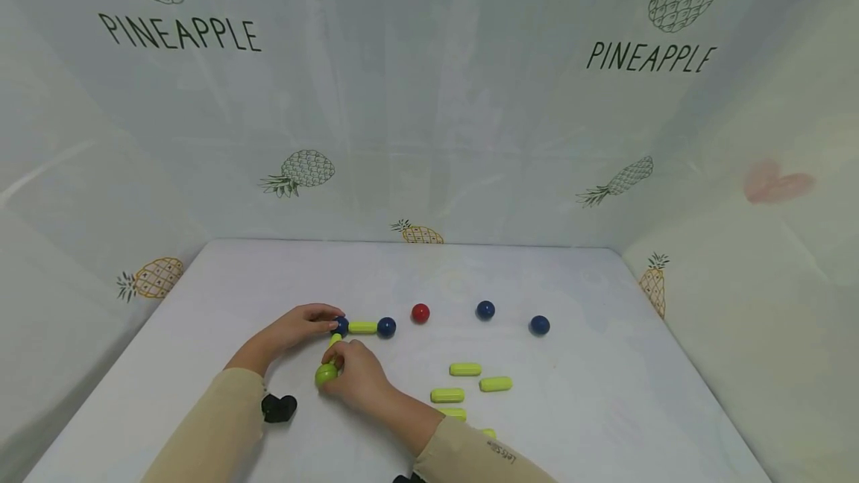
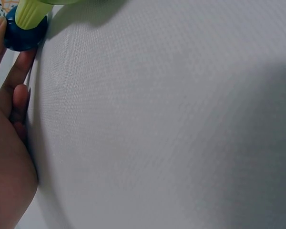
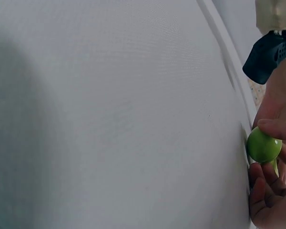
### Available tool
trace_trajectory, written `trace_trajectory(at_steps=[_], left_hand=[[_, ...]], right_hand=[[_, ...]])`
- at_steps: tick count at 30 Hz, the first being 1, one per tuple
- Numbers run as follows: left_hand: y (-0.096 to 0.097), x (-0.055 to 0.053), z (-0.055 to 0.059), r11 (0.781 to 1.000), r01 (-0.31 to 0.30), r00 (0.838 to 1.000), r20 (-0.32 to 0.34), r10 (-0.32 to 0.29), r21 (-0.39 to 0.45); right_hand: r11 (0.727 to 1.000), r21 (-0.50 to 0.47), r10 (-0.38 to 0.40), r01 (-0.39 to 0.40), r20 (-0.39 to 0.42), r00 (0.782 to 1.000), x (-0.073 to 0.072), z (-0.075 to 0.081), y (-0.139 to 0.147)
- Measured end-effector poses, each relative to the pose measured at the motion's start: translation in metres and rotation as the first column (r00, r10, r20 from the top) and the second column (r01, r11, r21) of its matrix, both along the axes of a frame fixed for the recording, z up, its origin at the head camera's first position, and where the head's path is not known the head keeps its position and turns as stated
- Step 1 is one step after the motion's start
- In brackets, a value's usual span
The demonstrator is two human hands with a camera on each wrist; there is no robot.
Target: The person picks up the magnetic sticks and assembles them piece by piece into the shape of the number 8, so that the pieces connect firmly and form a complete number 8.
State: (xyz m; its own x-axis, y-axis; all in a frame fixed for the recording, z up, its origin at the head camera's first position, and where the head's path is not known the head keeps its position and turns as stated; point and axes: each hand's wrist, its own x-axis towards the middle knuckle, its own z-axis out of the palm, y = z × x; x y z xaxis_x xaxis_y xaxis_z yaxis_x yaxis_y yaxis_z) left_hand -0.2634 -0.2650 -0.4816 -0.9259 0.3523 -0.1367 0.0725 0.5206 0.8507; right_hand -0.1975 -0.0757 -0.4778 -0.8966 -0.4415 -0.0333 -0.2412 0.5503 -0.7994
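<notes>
My left hand (image 1: 303,326) pinches a dark blue ball (image 2: 20,40) between thumb and fingers, low over the white table. One yellow-green rod (image 1: 363,327) runs from this ball to a second blue ball (image 1: 385,327) on its right. Another yellow-green rod (image 1: 335,338) points from the held ball toward me, partly hidden by my right hand (image 1: 362,379). At that rod's near end, the right thumb and fingers grip a green ball (image 3: 263,146). Behind the green ball, the left fingers show in the right wrist view.
A red ball (image 1: 420,313) and two blue balls, one nearer (image 1: 485,310) and one farther right (image 1: 540,325), lie toward the back. Several loose yellow-green rods (image 1: 465,369) are scattered right of my right hand, some partly behind the sleeve. A black wrist device (image 1: 278,408) sits by the left sleeve.
</notes>
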Motion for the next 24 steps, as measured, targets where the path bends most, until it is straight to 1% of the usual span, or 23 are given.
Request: trace_trajectory(at_steps=[8, 13, 14, 19, 24], left_hand=[[0.000, -0.002, 0.000, 1.000, -0.010, 1.000, 0.003, 0.010, -0.024], [0.001, -0.003, -0.003, 1.000, -0.018, 1.000, 0.012, 0.019, -0.023], [0.000, -0.004, -0.004, 1.000, -0.012, 1.000, 0.010, 0.012, -0.024], [-0.001, -0.005, -0.007, 1.000, -0.021, 1.000, 0.018, 0.022, -0.019], [-0.003, -0.005, -0.008, 1.000, -0.028, 0.999, 0.022, 0.028, -0.011]], right_hand=[[1.000, 0.011, -0.013, 0.013, 0.007, 1.000, 0.001, 0.000, -0.001], [1.000, 0.013, -0.015, 0.015, 0.014, 1.000, 0.001, 0.001, 0.000], [1.000, 0.011, -0.013, 0.012, 0.016, 1.000, 0.001, 0.001, 0.001], [1.000, -0.001, -0.004, 0.005, 0.039, 0.999, 0.001, 0.006, 0.009], [1.000, -0.003, -0.019, 0.019, 0.031, 0.999, 0.000, 0.014, 0.021]])
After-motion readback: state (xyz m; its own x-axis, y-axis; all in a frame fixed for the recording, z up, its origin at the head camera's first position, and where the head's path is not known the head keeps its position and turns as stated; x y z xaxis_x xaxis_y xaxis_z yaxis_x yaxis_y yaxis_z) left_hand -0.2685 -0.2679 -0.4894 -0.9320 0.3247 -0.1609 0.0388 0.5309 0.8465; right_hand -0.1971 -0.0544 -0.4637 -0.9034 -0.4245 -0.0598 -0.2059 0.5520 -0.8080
